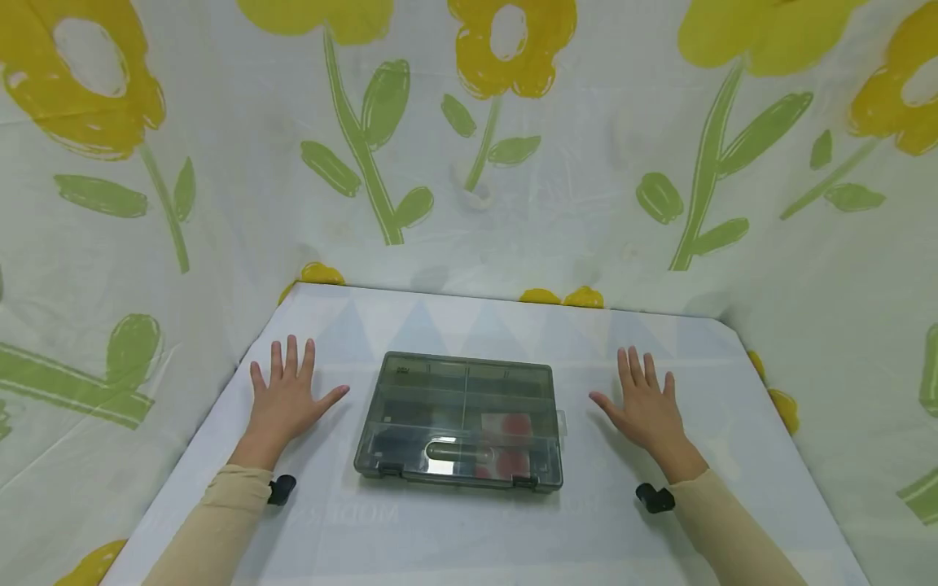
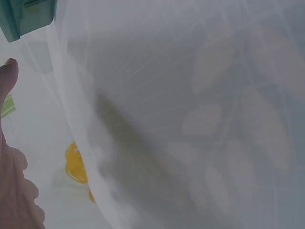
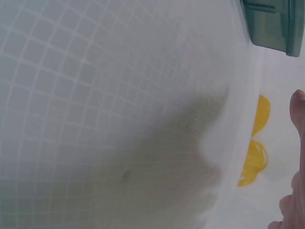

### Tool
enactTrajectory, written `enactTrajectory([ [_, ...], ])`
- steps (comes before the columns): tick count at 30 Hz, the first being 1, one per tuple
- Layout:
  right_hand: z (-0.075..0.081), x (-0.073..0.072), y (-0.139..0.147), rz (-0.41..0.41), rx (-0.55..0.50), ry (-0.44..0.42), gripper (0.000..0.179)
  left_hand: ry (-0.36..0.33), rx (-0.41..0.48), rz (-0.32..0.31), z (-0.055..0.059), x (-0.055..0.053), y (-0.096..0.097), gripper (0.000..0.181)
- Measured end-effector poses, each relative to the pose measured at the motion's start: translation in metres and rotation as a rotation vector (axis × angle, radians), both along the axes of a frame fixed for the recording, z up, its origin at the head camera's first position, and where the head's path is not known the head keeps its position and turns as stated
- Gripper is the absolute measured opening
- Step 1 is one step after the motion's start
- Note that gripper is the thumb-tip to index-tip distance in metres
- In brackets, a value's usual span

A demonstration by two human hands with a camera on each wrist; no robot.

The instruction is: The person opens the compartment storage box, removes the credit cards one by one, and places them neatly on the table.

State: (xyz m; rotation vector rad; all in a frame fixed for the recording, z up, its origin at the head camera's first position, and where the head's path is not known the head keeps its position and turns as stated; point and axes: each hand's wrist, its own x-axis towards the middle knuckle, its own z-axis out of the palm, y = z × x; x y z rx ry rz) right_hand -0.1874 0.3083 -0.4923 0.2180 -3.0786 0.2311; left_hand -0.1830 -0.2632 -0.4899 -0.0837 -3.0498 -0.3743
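Note:
A dark translucent plastic compartment box (image 1: 432,395) lies with its lid down at the middle of the table, two latches along its near edge. Through the lid I make out a red-and-white item (image 1: 506,427) at the right and some small dark contents that are hard to tell. My left hand (image 1: 287,403) is spread to the left of the box, apart from it. On the other side my right hand (image 1: 648,411) is also spread, fingers straight, not touching the box. Box corners show in the left wrist view (image 2: 31,16) and the right wrist view (image 3: 271,26).
The table (image 1: 337,537) has a white cover with faint printing. White cloth walls (image 1: 557,212) with yellow flowers stand at the back and both sides. A small black wrist device (image 1: 282,490) sits at the left cuff, another black device (image 1: 655,498) at the right.

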Motion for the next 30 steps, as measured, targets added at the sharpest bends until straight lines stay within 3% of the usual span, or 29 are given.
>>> enactTrajectory([
  [13,0.011,0.005,-0.006,-0.016,0.005,-0.046,0.099,0.006,-0.012,-0.015,-0.001,-0.001,-0.003,0.106],
  [23,0.013,0.012,-0.012,0.037,0.019,0.035,0.093,0.003,0.002,-0.020,0.002,-0.001,0.002,0.103],
  [30,0.015,0.016,-0.018,0.063,-0.001,0.075,0.091,0.077,0.021,-0.048,0.003,0.003,0.004,0.096],
])
